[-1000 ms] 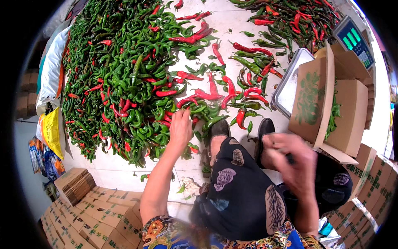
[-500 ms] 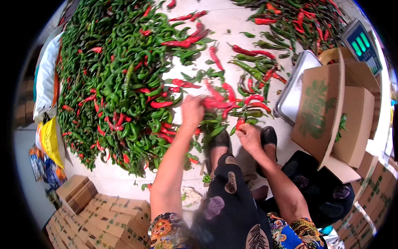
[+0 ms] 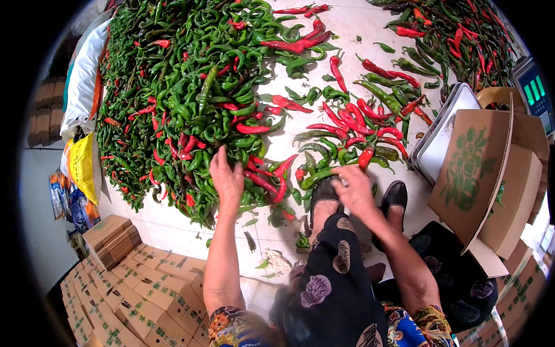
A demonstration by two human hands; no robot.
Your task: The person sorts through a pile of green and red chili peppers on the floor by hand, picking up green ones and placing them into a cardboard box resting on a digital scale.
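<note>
My left hand (image 3: 226,178) reaches to the near edge of the big green chili pepper pile (image 3: 173,87). Its fingers are spread against the peppers, and nothing shows in its grasp. Beside it, to the right, lie several red chili peppers (image 3: 260,180). My right hand (image 3: 355,188) hovers near my shoe, thumb and forefinger apart. The forefinger is at the end of a long green chili pepper (image 3: 317,177); whether it touches is hard to tell. Just beyond that hand, red and green peppers lie in a loose group, with one red chili pepper (image 3: 365,156) closest.
A metal scale platform (image 3: 442,136) stands at right with a lit display (image 3: 533,92). Open cardboard boxes (image 3: 471,162) lean beside it. A second pepper heap (image 3: 457,34) lies far right. Flattened cartons (image 3: 139,295) are stacked lower left, below white and yellow sacks (image 3: 82,168).
My left hand has moved left, away from the red peppers, to the green pile. The red chili pepper from my right hand now lies in the group. The view has shifted left.
</note>
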